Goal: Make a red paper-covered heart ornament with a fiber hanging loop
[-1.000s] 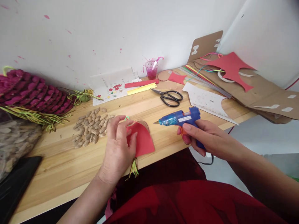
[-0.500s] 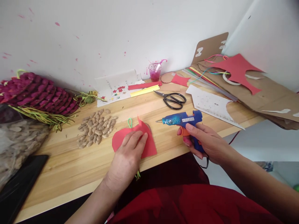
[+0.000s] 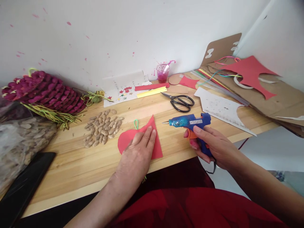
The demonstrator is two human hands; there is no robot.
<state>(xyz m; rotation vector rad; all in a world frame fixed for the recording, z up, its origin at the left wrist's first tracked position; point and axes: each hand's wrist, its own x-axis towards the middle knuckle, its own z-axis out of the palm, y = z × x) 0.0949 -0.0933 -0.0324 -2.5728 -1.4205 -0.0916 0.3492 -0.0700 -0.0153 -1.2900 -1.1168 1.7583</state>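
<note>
My left hand (image 3: 140, 148) lies with outstretched fingers on a piece of red paper (image 3: 157, 148) near the table's front edge, pressing it down. The paper has a rounded left end and a pointed upper right corner. A green cord loop (image 3: 136, 124) sticks out above it, and a bit of green cord shows below my wrist. What lies under the paper is hidden. Gripped in my right hand (image 3: 211, 141) is a blue glue gun (image 3: 187, 121) with an orange trigger, held above the table, its metal nozzle pointing left toward the paper but apart from it.
Peanuts (image 3: 103, 128) lie left of the paper, beside a plastic bag of peanuts (image 3: 30, 136) and a purple peanut craft (image 3: 45, 91). Black scissors (image 3: 181, 103), a yellow strip (image 3: 152, 92) and a cup of pink paint (image 3: 162, 74) stand behind. Cardboard (image 3: 280, 98) covers the right end.
My left fingers have stretched out and slid toward the paper's upper right. The raised paper corner is now flatter, covering the brown edge seen before. The glue gun stays in my right hand.
</note>
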